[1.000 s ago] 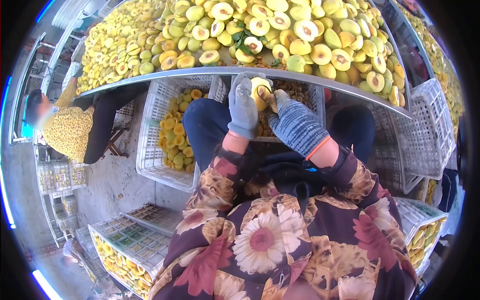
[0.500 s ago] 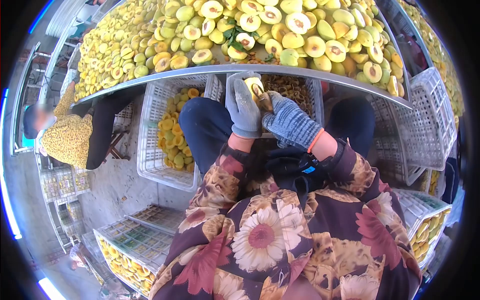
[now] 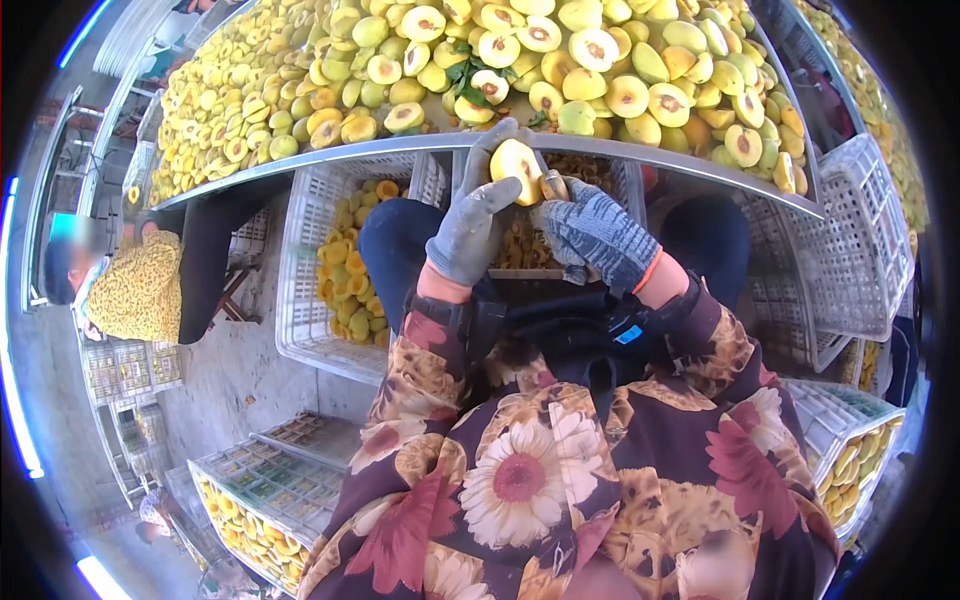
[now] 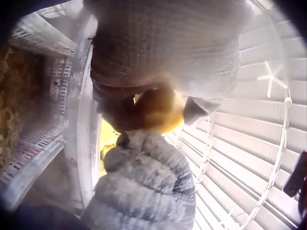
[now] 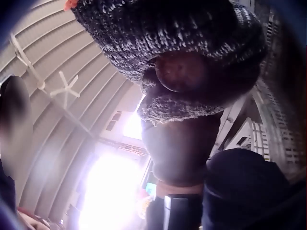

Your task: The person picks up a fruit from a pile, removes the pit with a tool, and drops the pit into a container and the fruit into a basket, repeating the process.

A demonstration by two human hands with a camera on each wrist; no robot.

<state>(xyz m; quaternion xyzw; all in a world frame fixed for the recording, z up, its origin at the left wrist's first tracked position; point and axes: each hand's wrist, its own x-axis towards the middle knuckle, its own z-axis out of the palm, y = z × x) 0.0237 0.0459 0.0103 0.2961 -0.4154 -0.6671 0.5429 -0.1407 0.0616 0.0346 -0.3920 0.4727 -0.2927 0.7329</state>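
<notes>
In the head view my left hand (image 3: 470,228), in a grey coated glove, holds a yellow peach half (image 3: 515,172) between thumb and fingers, its pale cut face showing. My right hand (image 3: 602,238), in a blue knitted glove, grips a short brown-handled tool (image 3: 553,186) beside the fruit. The tool's working end is hard to make out. From the right wrist, the round handle end (image 5: 181,72) pokes out of the curled fist. The left wrist view shows the rounded side of the peach half (image 4: 162,111) between the two gloves.
A metal-edged table (image 3: 400,147) heaped with peach halves (image 3: 590,48) lies ahead. Below it stand a crate with brown pits (image 3: 520,245) and, leftward, a white crate (image 3: 300,300) of yellow halves. More crates (image 3: 850,250) stack at right. Another person (image 3: 140,290) sits at left.
The tool has come away from the fruit's cut face, the right hand shifting slightly right. The left hand has turned and its fingers have spread, showing more of the peach half.
</notes>
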